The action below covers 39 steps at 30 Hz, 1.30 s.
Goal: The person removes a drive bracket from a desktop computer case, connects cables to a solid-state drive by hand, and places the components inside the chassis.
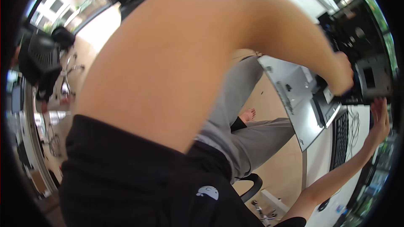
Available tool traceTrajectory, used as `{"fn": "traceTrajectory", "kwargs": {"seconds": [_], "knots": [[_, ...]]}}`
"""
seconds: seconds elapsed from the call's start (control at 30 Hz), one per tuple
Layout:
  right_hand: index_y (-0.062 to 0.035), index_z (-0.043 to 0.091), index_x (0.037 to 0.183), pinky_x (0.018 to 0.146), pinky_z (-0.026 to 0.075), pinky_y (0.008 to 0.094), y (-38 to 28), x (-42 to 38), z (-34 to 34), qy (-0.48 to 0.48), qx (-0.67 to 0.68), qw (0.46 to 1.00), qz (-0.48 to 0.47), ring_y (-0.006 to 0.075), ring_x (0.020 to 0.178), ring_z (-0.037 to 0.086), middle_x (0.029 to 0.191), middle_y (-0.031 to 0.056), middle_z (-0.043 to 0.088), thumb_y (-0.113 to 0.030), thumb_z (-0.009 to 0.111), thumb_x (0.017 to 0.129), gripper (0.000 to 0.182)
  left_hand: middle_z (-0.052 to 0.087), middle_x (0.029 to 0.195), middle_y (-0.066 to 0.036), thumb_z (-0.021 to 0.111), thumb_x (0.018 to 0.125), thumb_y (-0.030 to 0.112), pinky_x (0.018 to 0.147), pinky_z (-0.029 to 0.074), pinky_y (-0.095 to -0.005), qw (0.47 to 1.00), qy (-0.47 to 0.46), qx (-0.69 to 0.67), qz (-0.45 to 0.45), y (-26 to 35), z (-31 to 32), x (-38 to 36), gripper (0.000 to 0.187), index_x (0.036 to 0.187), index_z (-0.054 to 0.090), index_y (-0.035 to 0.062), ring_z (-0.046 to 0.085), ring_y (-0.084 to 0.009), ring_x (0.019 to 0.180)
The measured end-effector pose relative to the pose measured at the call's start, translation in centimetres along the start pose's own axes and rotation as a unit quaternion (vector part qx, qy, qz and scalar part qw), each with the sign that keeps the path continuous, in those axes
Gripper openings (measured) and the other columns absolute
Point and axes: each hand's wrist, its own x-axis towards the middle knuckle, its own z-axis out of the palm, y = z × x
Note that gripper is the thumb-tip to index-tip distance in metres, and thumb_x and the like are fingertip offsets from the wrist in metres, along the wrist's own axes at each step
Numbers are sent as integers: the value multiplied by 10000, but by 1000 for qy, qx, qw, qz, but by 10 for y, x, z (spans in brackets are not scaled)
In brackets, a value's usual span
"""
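A bare upper arm and black sleeve [139, 176] fill the near view. Beyond them, the left hand [343, 77] closes around the edge of an opened computer case [303, 101] lying on a white desk [320, 159]. The right hand [378, 120], fingers spread flat, presses the case's far side beside a black keyboard [340, 141].

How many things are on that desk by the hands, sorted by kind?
Open computer case: 1
Black keyboard: 1
Black mouse: 1
Hands at the case: 2, the left hand pressed into its parts and the right hand flat against its lower edge
Total: 5
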Motion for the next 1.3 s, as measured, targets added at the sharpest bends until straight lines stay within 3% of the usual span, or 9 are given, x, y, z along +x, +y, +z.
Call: {"fn": "traceTrajectory", "kwargs": {"seconds": [0.1,0.2,0.33,0.5,0.73,1.07,1.13,1.2,1.3], "knots": [[-31,626,1527,1097,568,389,-4,3,-8,0,-4,1000,-9,269,1251,715,1404,164,723,-256,585,1137,453,823,1037,-61,746,893,303,727,600,-463,998,68,-1,2,32,-3,-9,194,1046,842,233,791,-282,1007],[9,632,1509,1137,551,415,18,12,-25,-4,-32,999,-20,304,1249,712,1399,204,701,-150,445,1154,431,823,1030,-60,751,891,298,723,599,-461,997,57,-8,42,55,-19,-46,190,1042,842,229,791,-278,1001],[110,674,1286,966,603,413,-53,-29,39,77,-57,995,-33,333,1056,735,1197,252,730,-248,587,1098,414,821,1022,-59,756,888,292,718,598,-457,996,7,-53,65,62,-48,-133,184,1036,842,225,790,-272,993],[237,725,1007,753,667,410,-90,-49,78,106,-54,991,-53,368,814,765,945,311,765,-372,764,1029,610,820,1011,-58,763,885,284,712,596,-453,993,-63,-79,57,42,-81,-235,177,1030,841,220,790,-265,983],[227,717,1051,748,660,393,-77,-46,67,122,-32,991,-50,352,815,766,950,299,763,-380,765,1030,609,817,996,-56,773,880,273,704,594,-446,990,-125,-66,29,14,-86,-311,167,1020,841,212,789,-255,968],[232,728,1013,724,673,402,-81,-48,83,105,-48,991,-68,366,794,763,935,316,761,-355,738,1050,588,814,975,-53,787,873,258,691,591,-437,986,-124,-73,86,44,-84,-258,154,1006,840,202,787,-241,948],[233,729,1025,726,677,411,-10,21,43,215,-54,973,68,376,801,769,941,324,763,-355,735,1051,589,814,970,-52,790,872,255,689,590,-435,984,-107,-75,119,61,-82,-221,151,1004,840,200,787,-238,944],[231,733,1050,731,690,420,-81,-47,79,94,-58,992,-63,386,812,778,958,328,769,-358,737,1050,588,813,966,-51,793,870,252,686,590,-434,983,-89,-73,142,73,-79,-184,149,1001,839,198,786,-235,940],[67,668,1381,1027,591,415,-18,-17,34,45,-49,997,-42,318,1104,745,1260,230,735,-196,528,1126,392,812,960,-50,797,868,247,682,589,-431,982,-58,-48,173,88,-68,-125,145,997,839,194,786,-231,933]]}}
